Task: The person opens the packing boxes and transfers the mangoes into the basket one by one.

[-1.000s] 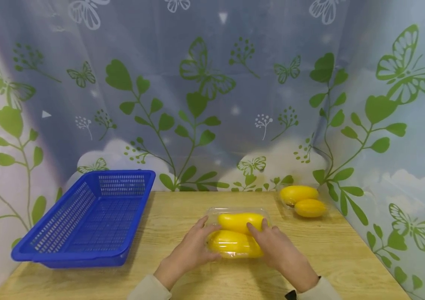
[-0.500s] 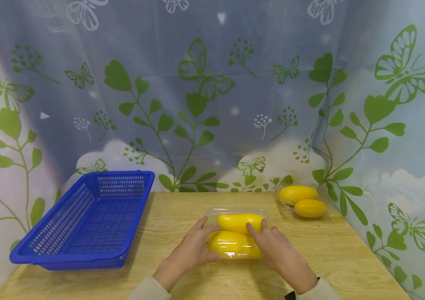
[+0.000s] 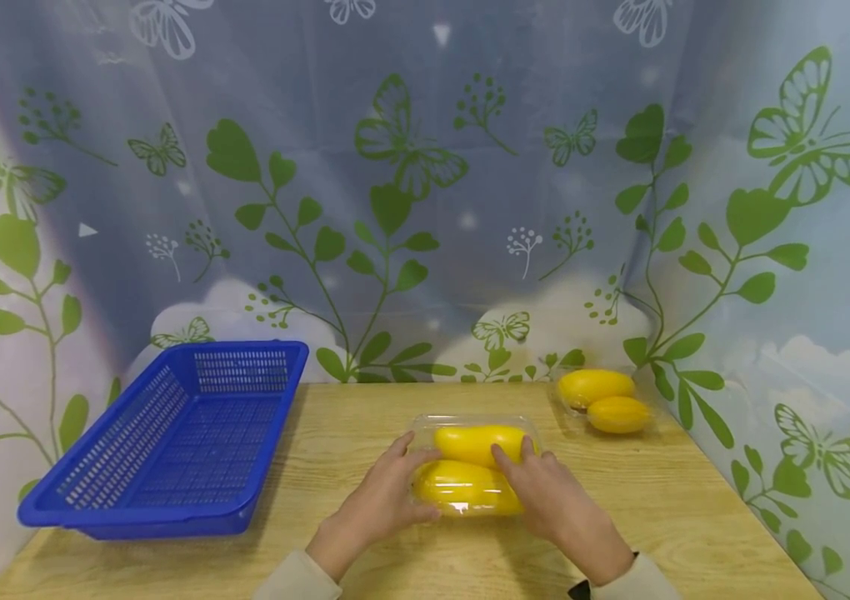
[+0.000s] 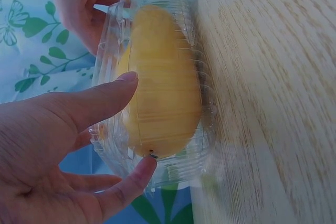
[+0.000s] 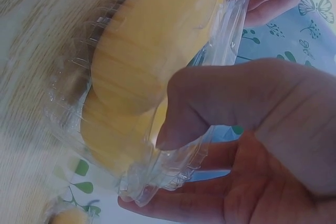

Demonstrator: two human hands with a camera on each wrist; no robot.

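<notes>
On the table in front of me lies a clear plastic box (image 3: 470,418) with two yellow mango-like fruits in it, a farther fruit (image 3: 470,443) and a nearer fruit (image 3: 466,490). My left hand (image 3: 383,500) grips the box's left end; in the left wrist view its thumb (image 4: 105,100) lies across the box's side. At the right end my right hand (image 3: 556,504) holds the box, its bent thumb (image 5: 186,103) pressing the plastic in the right wrist view and its fingers (image 5: 178,207) at the end wall. Some fingertips are hidden behind the box.
A blue plastic basket (image 3: 162,518) with slotted walls stands at the left of the wooden table (image 3: 335,417). At the back right is another clear pack with yellow fruits (image 3: 596,388) inside. A patterned curtain (image 3: 425,250) hangs behind the table.
</notes>
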